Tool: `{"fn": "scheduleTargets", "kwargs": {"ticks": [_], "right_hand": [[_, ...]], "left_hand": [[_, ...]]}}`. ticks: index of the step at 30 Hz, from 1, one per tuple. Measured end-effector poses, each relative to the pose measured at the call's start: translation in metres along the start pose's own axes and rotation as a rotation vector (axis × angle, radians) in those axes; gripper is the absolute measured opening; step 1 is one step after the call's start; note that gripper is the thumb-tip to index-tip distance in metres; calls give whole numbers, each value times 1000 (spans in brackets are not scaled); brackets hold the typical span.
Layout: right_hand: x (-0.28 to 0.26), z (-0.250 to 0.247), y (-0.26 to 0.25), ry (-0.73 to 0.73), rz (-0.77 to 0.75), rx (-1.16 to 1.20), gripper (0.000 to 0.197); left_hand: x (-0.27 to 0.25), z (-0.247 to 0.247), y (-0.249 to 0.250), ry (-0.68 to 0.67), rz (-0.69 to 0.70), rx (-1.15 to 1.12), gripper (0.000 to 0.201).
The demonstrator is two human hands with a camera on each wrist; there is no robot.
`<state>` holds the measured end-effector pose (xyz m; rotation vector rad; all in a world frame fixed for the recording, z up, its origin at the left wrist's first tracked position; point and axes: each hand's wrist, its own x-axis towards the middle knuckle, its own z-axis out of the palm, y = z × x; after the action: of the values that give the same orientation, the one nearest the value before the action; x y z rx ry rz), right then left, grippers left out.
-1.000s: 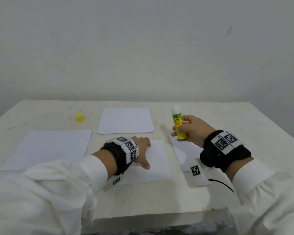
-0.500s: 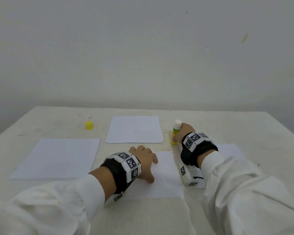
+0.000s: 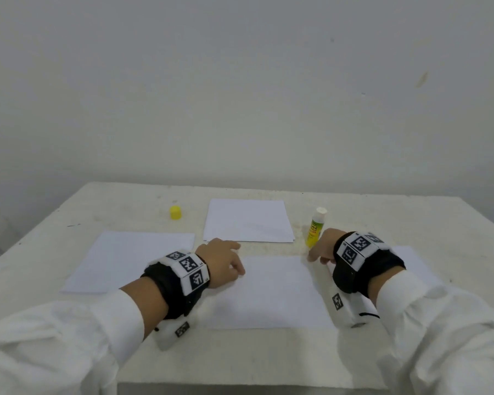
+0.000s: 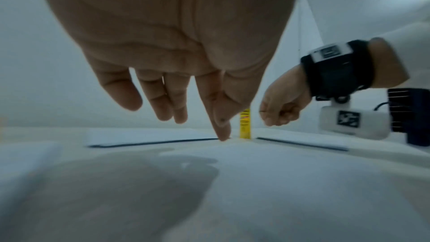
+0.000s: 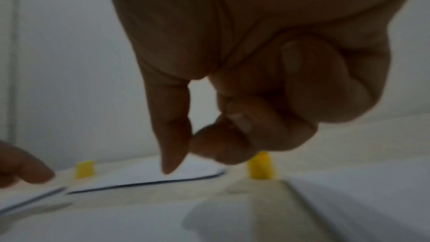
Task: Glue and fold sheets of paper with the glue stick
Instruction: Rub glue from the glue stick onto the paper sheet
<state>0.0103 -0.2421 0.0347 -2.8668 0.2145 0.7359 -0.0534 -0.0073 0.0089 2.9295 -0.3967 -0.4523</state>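
Your glue stick (image 3: pixel 315 228) stands upright and uncapped on the table (image 3: pixel 411 223), free of both hands. Take it as the landmark: the middle sheet (image 3: pixel 274 295) lies just in front of it. Your right hand (image 3: pixel 322 248) hovers beside the stick, fingers curled, thumb nearly meeting the forefinger, holding nothing. Your left hand (image 3: pixel 221 262) is relaxed, fingertips at the sheet's far-left corner. Gluing looks finished; folding comes next, so lift an edge and align the corners
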Motion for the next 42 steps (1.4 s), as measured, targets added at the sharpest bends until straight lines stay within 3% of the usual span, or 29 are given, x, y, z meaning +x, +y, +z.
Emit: {"fn": "scheduleTargets", "kwargs": {"ticks": [3, 6, 9, 11, 14, 18, 31, 35, 39, 42], "right_hand": [[-25, 4, -47, -91, -165, -23, 27], [-33, 14, -106, -77, -308, -55, 33], [-31, 33, -168, -32, -409, -132, 35], [-25, 52, -203, -40, -437, -244, 53], [-22, 71, -234, 8, -411, -409, 75], [-16, 81, -244, 8, -371, -462, 99], [-34, 80, -258, 53, -358, -471, 83], [-46, 73, -260, -46, -382, -95, 69], [-59, 70, -244, -199, -296, 413, 26], [-64, 83, -241, -156, -267, 435, 37]], "left_hand": [[-20, -9, -53, -43, -151, -2, 23], [-43, -16, -115, -95, -333, 4, 13], [-61, -19, -167, -77, -469, -11, 48], [-69, -18, -192, -95, -501, -20, 72], [-72, -18, -208, -153, -497, -31, 81], [-70, -19, -209, -157, -459, -10, 81], [-72, -24, -204, -128, -436, 8, 78], [-72, -24, -202, -121, -445, 4, 78], [-74, -21, -204, -105, -458, -25, 78], [-73, -16, -209, -76, -468, -68, 82]]}}
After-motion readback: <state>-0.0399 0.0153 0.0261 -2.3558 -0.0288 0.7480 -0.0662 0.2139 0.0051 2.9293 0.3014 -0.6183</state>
